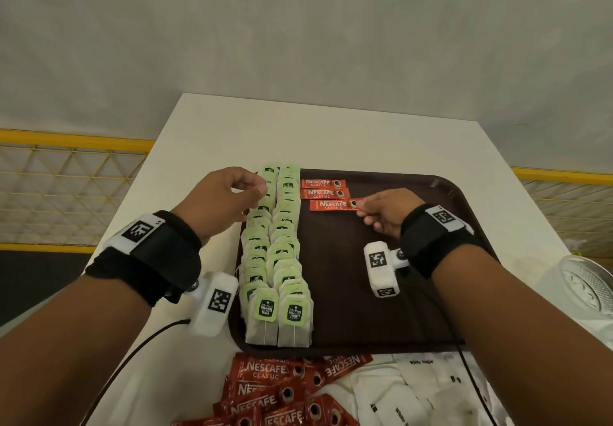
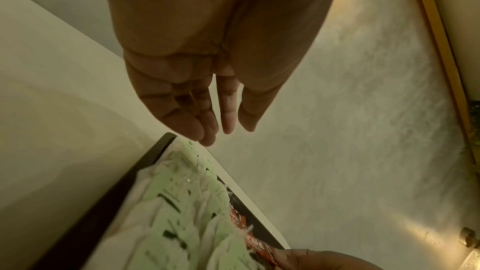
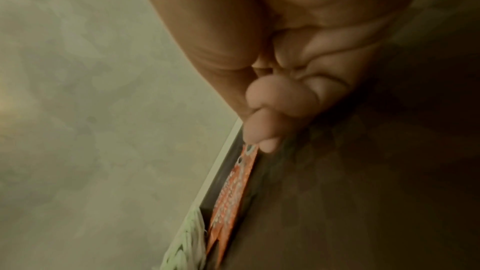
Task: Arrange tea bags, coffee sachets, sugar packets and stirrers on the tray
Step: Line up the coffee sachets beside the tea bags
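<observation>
A dark brown tray (image 1: 398,309) lies on the white table. Two long rows of green-tagged tea bags (image 1: 282,249) fill its left side. Beside them at the far end lie two red coffee sachets (image 1: 322,188). Just below these, my right hand (image 1: 363,208) pinches the right end of a third coffee sachet (image 1: 331,205) low over the tray. The right wrist view shows the fingertips (image 3: 259,139) on that sachet (image 3: 233,184). My left hand (image 1: 255,190) hovers at the far left of the tea rows and holds nothing; its fingers (image 2: 221,122) hang relaxed above the tea bags (image 2: 182,213).
A heap of red coffee sachets (image 1: 275,392) and white sugar packets (image 1: 414,392) lies on the table in front of the tray. A clear glass dish (image 1: 587,286) stands at the right edge. A yellow mesh railing (image 1: 66,176) runs behind the table.
</observation>
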Demonstrator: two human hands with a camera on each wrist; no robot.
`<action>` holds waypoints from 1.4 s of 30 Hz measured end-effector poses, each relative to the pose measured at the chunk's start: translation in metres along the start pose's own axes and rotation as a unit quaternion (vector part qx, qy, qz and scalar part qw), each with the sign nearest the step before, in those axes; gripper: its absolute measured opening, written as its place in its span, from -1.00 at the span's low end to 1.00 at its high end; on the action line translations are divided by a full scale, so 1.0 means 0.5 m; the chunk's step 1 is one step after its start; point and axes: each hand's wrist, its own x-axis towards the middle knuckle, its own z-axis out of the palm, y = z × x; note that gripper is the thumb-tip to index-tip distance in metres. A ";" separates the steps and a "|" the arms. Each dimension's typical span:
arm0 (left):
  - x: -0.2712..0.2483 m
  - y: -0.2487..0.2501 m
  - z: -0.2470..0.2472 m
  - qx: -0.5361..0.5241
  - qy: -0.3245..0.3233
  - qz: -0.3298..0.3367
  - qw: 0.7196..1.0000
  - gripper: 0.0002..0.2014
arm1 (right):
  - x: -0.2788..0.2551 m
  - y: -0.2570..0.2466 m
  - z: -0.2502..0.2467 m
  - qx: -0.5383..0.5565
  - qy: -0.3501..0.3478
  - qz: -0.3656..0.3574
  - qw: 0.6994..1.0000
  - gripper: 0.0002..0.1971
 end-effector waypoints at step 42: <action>-0.435 -0.057 0.032 0.419 -0.208 0.072 0.881 -0.42 | -0.407 0.226 0.206 -0.586 -0.111 -0.332 0.731 -0.60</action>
